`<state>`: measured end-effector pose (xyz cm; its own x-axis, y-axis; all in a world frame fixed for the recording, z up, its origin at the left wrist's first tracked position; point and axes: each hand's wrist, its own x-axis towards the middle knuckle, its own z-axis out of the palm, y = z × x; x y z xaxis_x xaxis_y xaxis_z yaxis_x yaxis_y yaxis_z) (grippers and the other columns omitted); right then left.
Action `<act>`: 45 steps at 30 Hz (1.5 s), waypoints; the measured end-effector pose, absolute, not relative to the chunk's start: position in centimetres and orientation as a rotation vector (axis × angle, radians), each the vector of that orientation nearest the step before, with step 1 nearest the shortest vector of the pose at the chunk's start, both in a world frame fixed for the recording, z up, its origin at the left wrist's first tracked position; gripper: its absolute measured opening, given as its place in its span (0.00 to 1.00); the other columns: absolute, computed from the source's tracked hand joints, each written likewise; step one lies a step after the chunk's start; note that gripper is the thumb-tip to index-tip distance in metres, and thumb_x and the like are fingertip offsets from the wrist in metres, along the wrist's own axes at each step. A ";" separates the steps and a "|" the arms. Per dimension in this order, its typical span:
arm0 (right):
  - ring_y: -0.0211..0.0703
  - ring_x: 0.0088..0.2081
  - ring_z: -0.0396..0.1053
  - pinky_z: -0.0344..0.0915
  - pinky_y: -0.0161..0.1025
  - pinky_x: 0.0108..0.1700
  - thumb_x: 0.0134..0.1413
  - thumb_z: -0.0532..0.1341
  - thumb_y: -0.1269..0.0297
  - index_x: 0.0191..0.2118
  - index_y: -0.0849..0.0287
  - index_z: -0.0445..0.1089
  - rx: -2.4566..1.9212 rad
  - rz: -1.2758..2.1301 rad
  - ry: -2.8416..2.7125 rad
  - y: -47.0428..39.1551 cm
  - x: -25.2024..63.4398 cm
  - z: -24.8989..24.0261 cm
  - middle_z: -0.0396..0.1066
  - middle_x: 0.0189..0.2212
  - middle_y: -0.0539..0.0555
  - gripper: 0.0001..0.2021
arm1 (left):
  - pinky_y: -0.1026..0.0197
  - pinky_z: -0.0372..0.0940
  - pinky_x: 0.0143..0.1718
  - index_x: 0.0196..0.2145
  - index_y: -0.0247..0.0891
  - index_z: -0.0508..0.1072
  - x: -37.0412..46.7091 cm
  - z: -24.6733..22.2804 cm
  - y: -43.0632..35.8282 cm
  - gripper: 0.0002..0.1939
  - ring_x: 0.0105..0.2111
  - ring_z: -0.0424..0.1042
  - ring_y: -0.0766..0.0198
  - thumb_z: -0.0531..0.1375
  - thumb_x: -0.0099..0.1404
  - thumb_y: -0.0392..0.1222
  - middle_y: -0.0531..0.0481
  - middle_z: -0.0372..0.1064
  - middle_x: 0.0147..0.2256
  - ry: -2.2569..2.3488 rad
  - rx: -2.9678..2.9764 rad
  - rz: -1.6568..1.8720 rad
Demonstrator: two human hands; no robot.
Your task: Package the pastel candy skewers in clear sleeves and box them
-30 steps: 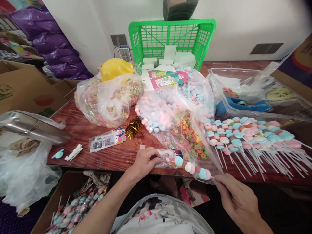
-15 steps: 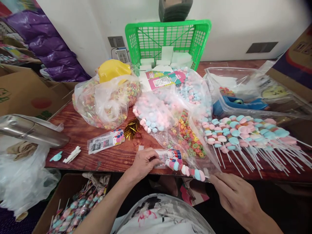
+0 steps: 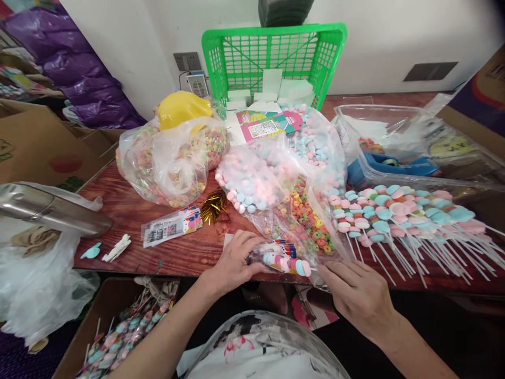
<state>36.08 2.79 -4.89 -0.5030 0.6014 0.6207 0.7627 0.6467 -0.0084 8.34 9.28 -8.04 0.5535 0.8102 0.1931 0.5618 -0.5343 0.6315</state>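
Right grip (image 3: 357,295) on candy skewer (image 3: 303,267), pink, blue

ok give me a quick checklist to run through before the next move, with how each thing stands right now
1. Right hand at the stick end of the candy skewer: ok.
2. Left hand at the skewer's other end, by the printed bags: ok.
3. Skewer fully inside a bag: cannot tell, clear film and print overlap there.
4. Gold strips on the table, beyond the left hand: ok.
5. Flat packets lying left of the strips: ok.
6. Finished skewers in the floor box all sealed: cannot tell.
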 end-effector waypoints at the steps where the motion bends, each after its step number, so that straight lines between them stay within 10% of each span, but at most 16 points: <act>1: 0.41 0.33 0.73 0.64 0.38 0.36 0.58 0.52 0.78 0.37 0.59 0.72 -1.046 -0.369 -2.275 2.9 36.1 -4.8 0.77 0.32 0.55 0.13 | 0.51 0.60 0.49 0.52 0.40 0.69 8.5 -7.8 9.3 0.27 0.47 0.61 0.52 0.66 0.57 0.52 0.41 0.66 0.51 1.089 2.367 0.628; 8: 0.40 0.33 0.73 0.66 0.38 0.37 0.56 0.51 0.78 0.41 0.57 0.71 -0.980 -0.386 -2.263 3.8 35.4 -3.8 0.77 0.30 0.54 0.14 | 0.45 0.55 0.51 0.44 0.38 0.71 10.2 -6.6 9.5 0.15 0.51 0.57 0.48 0.59 0.64 0.50 0.38 0.62 0.53 0.976 2.611 0.428; 13: 0.40 0.31 0.69 0.63 0.38 0.35 0.58 0.50 0.78 0.39 0.60 0.70 -0.894 -0.375 -2.302 4.6 35.2 -3.0 0.75 0.29 0.55 0.13 | 0.60 0.58 0.36 0.38 0.37 0.66 11.3 -5.9 8.6 0.20 0.35 0.67 0.58 0.58 0.62 0.59 0.47 0.69 0.35 0.946 2.442 0.338; 27: 0.39 0.27 0.62 0.45 0.38 0.28 0.54 0.58 0.75 0.32 0.58 0.68 -1.118 0.098 -2.630 5.5 32.5 -1.7 0.70 0.27 0.51 0.05 | 0.65 0.56 0.32 0.38 0.39 0.70 12.9 -5.3 6.9 0.22 0.32 0.65 0.65 0.68 0.53 0.55 0.56 0.69 0.32 1.047 1.924 0.517; 37: 0.44 0.36 0.68 0.56 0.38 0.35 0.51 0.55 0.80 0.39 0.61 0.70 -1.178 0.566 -2.692 5.4 30.5 -0.9 0.73 0.36 0.55 0.12 | 0.64 0.54 0.30 0.30 0.34 0.71 13.7 -5.4 6.5 0.10 0.28 0.62 0.66 0.67 0.54 0.42 0.55 0.65 0.27 1.036 1.863 0.616; 42: 0.42 0.34 0.67 0.57 0.37 0.36 0.61 0.54 0.70 0.34 0.59 0.70 -1.199 0.384 -2.486 7.0 31.8 -1.3 0.71 0.32 0.54 0.08 | 0.65 0.60 0.35 0.42 0.34 0.75 12.7 -4.0 6.9 0.21 0.33 0.67 0.65 0.68 0.53 0.48 0.51 0.70 0.32 0.840 1.295 0.730; 45: 0.41 0.34 0.68 0.58 0.37 0.37 0.62 0.54 0.68 0.35 0.57 0.71 -1.144 0.367 -2.389 7.5 32.8 -1.9 0.72 0.32 0.53 0.08 | 0.67 0.59 0.30 0.32 0.33 0.77 12.2 -3.8 7.0 0.15 0.26 0.65 0.70 0.67 0.55 0.50 0.52 0.69 0.26 0.869 0.997 0.769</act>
